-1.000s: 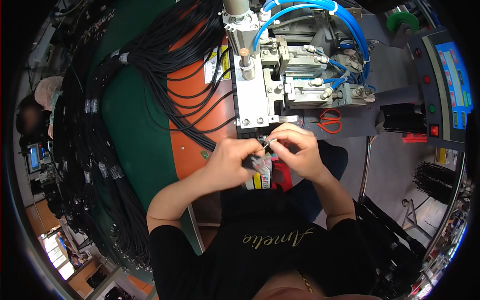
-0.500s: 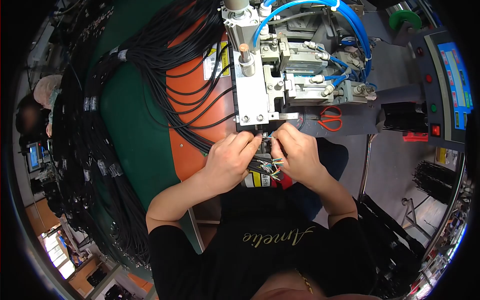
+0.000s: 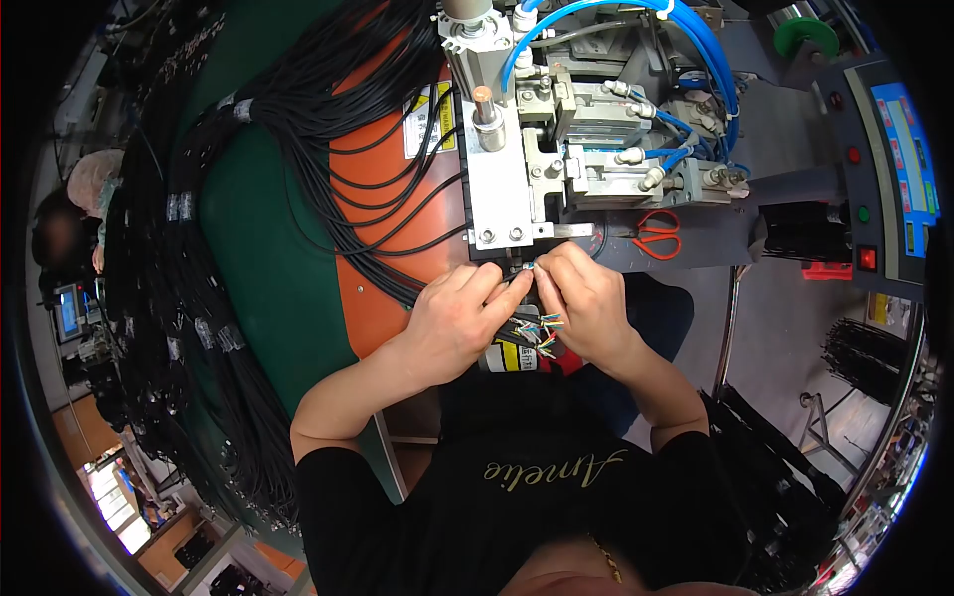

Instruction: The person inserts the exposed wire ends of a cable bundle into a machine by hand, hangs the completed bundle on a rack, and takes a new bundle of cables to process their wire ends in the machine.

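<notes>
My left hand (image 3: 459, 326) is closed around black cables, its thumb and forefinger pinching one cable near the front of the machine's white metal block (image 3: 500, 189). My right hand (image 3: 584, 303) meets it there, fingertips pinched at the end of that cable, where a small pale bit of wire (image 3: 528, 266) shows. Between the two hands, below the fingertips, several stripped cable ends (image 3: 537, 328) stick out with coloured wires fanned apart. The exact grip at the fingertips is partly hidden.
A thick bundle of black cables (image 3: 283, 109) runs over the orange plate (image 3: 383, 288) and green table (image 3: 258, 248). Red-handled scissors (image 3: 657, 235) lie right of the machine. Pneumatic cylinders (image 3: 606, 124) with blue hoses (image 3: 730, 74) stand behind. A control panel (image 3: 889, 179) is at far right.
My right hand has shifted slightly left and up, and its fingertips now come together with my left fingertips at the cable end. The scissors and machine look unchanged.
</notes>
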`<state>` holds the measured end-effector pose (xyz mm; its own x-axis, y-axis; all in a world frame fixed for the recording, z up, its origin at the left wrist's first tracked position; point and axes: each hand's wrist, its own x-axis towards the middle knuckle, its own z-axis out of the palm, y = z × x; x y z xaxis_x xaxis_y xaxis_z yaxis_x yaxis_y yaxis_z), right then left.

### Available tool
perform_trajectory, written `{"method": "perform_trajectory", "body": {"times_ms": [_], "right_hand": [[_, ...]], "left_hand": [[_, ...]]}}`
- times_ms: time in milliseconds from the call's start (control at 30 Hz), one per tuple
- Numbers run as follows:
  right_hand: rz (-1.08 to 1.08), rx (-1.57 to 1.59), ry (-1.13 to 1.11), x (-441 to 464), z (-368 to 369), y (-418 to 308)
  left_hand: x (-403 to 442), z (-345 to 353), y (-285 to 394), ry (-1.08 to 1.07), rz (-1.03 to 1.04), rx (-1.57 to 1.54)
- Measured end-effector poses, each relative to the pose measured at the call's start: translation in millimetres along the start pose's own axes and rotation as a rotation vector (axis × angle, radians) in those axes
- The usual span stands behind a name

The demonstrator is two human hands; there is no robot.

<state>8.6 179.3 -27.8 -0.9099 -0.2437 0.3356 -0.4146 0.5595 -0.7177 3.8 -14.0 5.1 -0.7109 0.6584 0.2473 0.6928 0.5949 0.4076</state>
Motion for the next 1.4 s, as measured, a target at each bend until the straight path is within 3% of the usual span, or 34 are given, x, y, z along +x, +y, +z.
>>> {"method": "perform_trajectory", "body": {"times_ms": [433, 500, 600, 667, 733, 933, 1033, 1067, 1167, 1233, 1300, 1333, 1400], "right_hand": [[-0.109, -0.258, -0.198, 7, -11, 0], [-0.095, -0.096, 0.059, 4, -3, 3], [-0.051, -0.034, -0.034, 5, -4, 5], [-0.013, 0.006, -0.044, 6, -3, 9], [0.078, 0.056, -0.085, 9, -4, 9], [0.204, 0.166, -0.016, 0, -4, 13], [0.283, 0.493, -0.123, -3, -19, -7], [0.204, 0.571, -0.153, -6, -21, -8], [0.055, 0.443, -0.073, -11, -10, 4], [0.139, 0.529, -0.071, -9, -9, 2], [0.419, 1.128, -0.134, -11, -7, 3], [0.420, 1.129, -0.133, -10, -8, 3], [0.681, 1.420, -0.158, -9, -12, 5]], "left_hand": [[8, -5, -2, -0.111, 0.049, 0.085], [9, -4, -4, -0.098, 0.053, 0.085], [6, -4, -5, -0.083, 0.062, 0.092], [2, -7, -4, -0.092, -0.047, 0.028], [-5, -9, -10, 0.016, -0.094, -0.040], [-20, -12, -18, 0.073, -0.191, 0.038], [-17, -5, -22, 0.113, -0.216, 0.026], [-16, -3, -22, 0.146, -0.215, -0.017], [-8, -5, -11, 0.149, -0.062, -0.314], [-6, -8, -8, 0.133, -0.056, -0.340], [-5, -7, -7, 0.120, -0.050, -0.364], [-4, -3, -6, 0.171, -0.056, -0.341], [0, 3, -4, 0.222, -0.059, -0.319]]}}
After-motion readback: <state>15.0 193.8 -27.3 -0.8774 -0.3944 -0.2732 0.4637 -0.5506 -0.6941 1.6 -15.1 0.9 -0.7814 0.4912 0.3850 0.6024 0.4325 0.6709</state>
